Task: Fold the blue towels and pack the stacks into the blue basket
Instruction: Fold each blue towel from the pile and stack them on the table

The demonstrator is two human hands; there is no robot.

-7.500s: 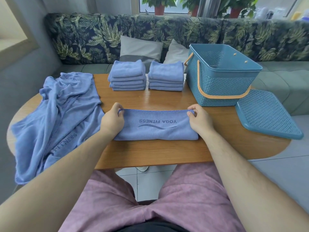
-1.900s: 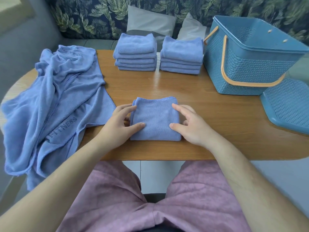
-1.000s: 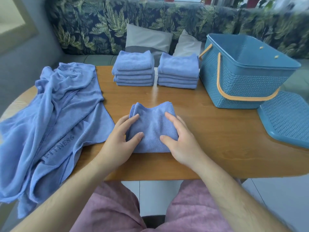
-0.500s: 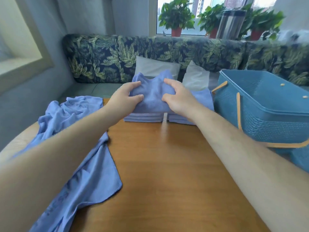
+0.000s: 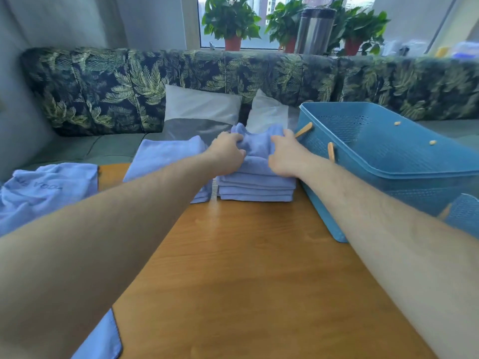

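Both hands are clamped on one folded towel (image 5: 259, 143): the left hand (image 5: 228, 149) pinches its left edge, the right hand (image 5: 283, 157) its right edge, and the cloth bunches up between them as it sits on top of the right stack (image 5: 256, 188) at the far side of the counter (image 5: 246, 281). Bunched like that, the towel could open out or land crooked when released, and a lopsided top layer may slide off. The stack stands just beside the blue basket (image 5: 383, 172), so the right wrist could knock its wall or the orange handle (image 5: 330, 152). The left forearm passes right by the left stack (image 5: 166, 159) and might drag its top towel askew on the way back. At the left edge unfolded towels (image 5: 49, 189) lie heaped; any caught by an arm could slip to the floor.
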